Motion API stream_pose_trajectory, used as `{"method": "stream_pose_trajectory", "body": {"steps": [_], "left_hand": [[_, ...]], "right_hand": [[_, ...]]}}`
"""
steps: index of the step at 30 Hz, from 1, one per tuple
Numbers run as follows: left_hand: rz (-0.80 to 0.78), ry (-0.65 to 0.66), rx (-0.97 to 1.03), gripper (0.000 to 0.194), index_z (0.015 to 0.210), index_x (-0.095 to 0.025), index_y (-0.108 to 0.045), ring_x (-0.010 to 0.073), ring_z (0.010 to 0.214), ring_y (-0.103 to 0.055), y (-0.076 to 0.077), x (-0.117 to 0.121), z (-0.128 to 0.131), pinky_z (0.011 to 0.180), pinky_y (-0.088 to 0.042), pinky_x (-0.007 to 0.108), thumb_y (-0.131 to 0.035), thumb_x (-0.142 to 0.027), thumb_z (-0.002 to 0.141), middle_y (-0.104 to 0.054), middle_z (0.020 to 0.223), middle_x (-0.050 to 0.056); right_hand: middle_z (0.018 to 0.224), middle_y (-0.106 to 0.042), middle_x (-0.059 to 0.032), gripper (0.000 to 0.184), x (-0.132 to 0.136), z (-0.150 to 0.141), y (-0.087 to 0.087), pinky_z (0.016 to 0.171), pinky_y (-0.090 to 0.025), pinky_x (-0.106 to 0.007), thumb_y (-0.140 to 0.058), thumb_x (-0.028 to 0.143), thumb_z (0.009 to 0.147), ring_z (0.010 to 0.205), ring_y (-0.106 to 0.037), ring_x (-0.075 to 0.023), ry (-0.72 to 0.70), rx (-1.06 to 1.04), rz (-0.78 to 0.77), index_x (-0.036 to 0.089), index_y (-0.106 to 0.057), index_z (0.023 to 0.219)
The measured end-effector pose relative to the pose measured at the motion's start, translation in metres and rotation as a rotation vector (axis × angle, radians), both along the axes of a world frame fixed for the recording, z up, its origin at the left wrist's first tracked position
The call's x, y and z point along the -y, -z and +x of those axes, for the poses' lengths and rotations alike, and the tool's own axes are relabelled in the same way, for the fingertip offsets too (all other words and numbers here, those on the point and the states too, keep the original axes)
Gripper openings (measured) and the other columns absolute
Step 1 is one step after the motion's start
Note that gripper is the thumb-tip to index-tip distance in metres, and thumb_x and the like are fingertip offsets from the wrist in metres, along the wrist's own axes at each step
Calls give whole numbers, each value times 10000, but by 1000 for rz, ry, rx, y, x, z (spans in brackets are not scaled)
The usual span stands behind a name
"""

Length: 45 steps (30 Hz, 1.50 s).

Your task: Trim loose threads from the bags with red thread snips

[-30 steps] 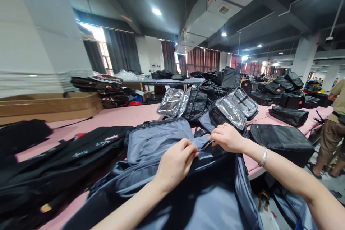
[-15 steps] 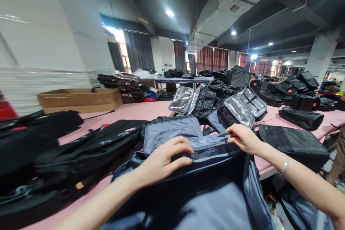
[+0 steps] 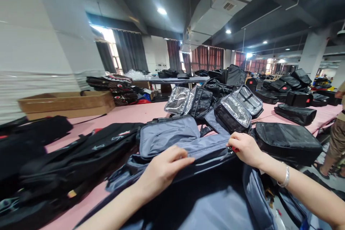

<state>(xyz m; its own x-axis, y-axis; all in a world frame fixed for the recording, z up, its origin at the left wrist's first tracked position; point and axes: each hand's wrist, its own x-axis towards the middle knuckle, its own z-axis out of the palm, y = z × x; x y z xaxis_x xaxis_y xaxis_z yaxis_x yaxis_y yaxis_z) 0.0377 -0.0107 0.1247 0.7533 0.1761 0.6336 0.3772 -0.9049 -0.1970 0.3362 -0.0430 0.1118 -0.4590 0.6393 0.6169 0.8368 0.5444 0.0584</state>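
Observation:
In front of me lies a wide-open black backpack with a grey-blue lining. Along its far rim, my left hand is closed, thumb and fingers pinching the fabric edge. My right hand grips a small pair of red-handled thread snips at the right part of the same rim. The snips' blades point left and down, close to the edge seam. Whether they touch a thread is too small to tell. A folded-back grey-lined flap lies just beyond my left hand.
Black bags lie to the left on the pink table. A cardboard box stands behind them. Opened bags with silvery clear pockets lie ahead, a closed black bag at right. Another person stands at the far right.
My view has turned slightly to the right. The snips' blades have swung from pointing left above the rim to pointing down-left at it. My left hand still pinches the edge.

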Motion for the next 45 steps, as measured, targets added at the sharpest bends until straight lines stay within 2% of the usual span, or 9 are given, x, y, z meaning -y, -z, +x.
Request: {"method": "stream_pose_trajectory", "body": {"steps": [5,9,15,21,27,32,35,41,45], "left_hand": [[277,47,-87,271,1080,-177,-564,134,676,-511,3,10,-4,611,-442,269,-401,-109,875,-647,823,48],[346,33,-112,270,1076,-172,-566,130,665,-507,4,12,-6,602,-442,266,-410,-95,869,-647,829,48],[420,8,-157,249,1040,-129,-585,147,652,-486,16,12,-6,605,-439,306,-447,-81,838,-629,823,61],[427,2,-166,257,1034,-149,-586,145,669,-477,21,13,-5,637,-442,312,-430,-81,842,-621,844,58],[402,26,-140,301,1099,-166,-556,147,670,-493,24,12,-6,647,-447,319,-398,-88,854,-625,864,58],[370,44,-150,299,1106,-151,-550,145,667,-505,21,13,-6,636,-440,311,-402,-90,853,-631,868,59],[297,28,-103,265,1036,-166,-581,148,697,-523,12,18,3,641,-442,295,-406,-100,848,-635,857,59],[-132,-89,29,221,936,-186,-624,143,753,-592,-7,21,40,674,-473,245,-424,-244,863,-647,845,52],[-362,-158,-37,220,833,-215,-669,131,646,-602,-12,16,61,570,-450,215,-461,-288,845,-660,762,23]], "right_hand": [[994,-567,-92,300,39,-17,-10,786,-444,-335,-516,133,803,913,-540,-213,83,-274,-80,177,-476,1097],[922,-598,-66,177,60,-45,-5,721,-454,-305,-461,176,859,824,-571,-193,36,-359,-165,198,-480,1034],[729,-593,3,104,59,-74,13,549,-366,-244,-528,267,822,604,-548,-145,129,-352,-185,207,-507,904],[720,-586,14,56,58,-77,15,537,-326,-245,-506,257,820,603,-549,-143,158,-340,-182,212,-475,834],[739,-589,-1,41,58,-76,22,557,-350,-244,-478,248,834,640,-568,-159,144,-323,-136,212,-473,853],[699,-580,-6,64,59,-69,27,524,-346,-245,-448,244,851,608,-574,-167,237,-439,-49,200,-462,895],[675,-577,-2,70,61,-65,27,525,-352,-244,-452,251,850,581,-564,-161,252,-493,-49,195,-459,891],[669,-571,3,83,65,-63,27,538,-358,-247,-456,269,844,566,-555,-157,249,-535,-86,196,-465,882],[654,-564,7,93,68,-61,26,540,-360,-248,-464,271,834,576,-560,-163,252,-534,-112,196,-469,889]]}}
